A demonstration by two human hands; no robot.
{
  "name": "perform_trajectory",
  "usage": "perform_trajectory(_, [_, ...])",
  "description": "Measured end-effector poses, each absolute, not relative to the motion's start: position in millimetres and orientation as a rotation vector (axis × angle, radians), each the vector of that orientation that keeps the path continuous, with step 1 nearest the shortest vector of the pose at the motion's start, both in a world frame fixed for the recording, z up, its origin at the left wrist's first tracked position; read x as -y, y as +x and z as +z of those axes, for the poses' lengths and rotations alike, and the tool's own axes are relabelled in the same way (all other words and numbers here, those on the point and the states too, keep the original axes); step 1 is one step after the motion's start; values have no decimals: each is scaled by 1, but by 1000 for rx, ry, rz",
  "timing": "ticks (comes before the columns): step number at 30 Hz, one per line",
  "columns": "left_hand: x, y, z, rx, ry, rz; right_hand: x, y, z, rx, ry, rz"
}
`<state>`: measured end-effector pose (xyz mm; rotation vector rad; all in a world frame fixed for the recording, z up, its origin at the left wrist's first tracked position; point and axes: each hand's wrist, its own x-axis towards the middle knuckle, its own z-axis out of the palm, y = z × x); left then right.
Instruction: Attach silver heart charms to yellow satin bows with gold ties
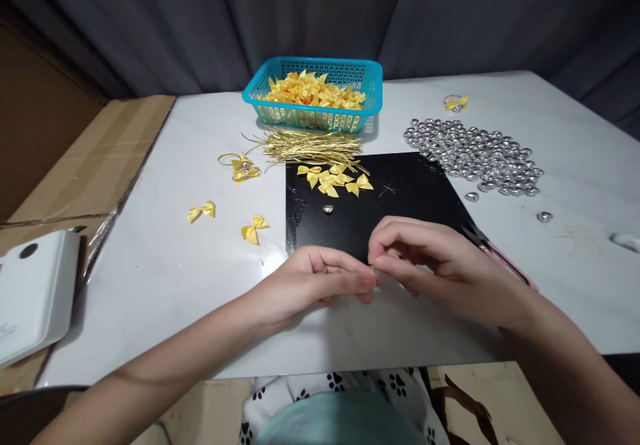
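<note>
Over the front edge of the black mat (340, 232), both of my hands meet with fingertips nearly touching. My left hand (330, 275) is closed in a pinch, thumb against fingers. The thumb and forefinger of my right hand (425, 255) also pinch together. A tiny bit of thin gold strand (373, 269) shows between the fingertips; my fingers hide the rest. Beyond them, a silver heart bead (328, 210) and several yellow ribbon bows (333, 180) lie on the mat. A bundle of gold cords (310, 146) lies along the mat's far edge.
A blue basket (313, 110) of yellow bows stands at the back. Silver heart beads (475, 155) are spread at right, near scissors (500, 255) beside my right wrist. Loose bows (255, 230) and a looped bow piece (245, 168) lie left. A white device (40, 298) sits far left.
</note>
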<state>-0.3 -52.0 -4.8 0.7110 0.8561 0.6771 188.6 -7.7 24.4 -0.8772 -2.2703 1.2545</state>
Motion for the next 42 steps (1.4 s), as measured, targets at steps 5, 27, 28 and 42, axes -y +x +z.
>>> perform_trajectory(5, [54, 0, -6, -865, 759, 726, 13, 190, 17, 2231, -872, 1142])
perform_trajectory(27, [60, 7, -4, -905, 619, 943, 37, 182, 0, 2082, -940, 714])
perform_trajectory(28, [61, 7, -5, -907, 619, 955, 38, 182, -1, 2087, -931, 678])
perform_trajectory(42, [60, 9, -3, -1076, 721, 1047, 34, 190, -8, 2396, -755, 210])
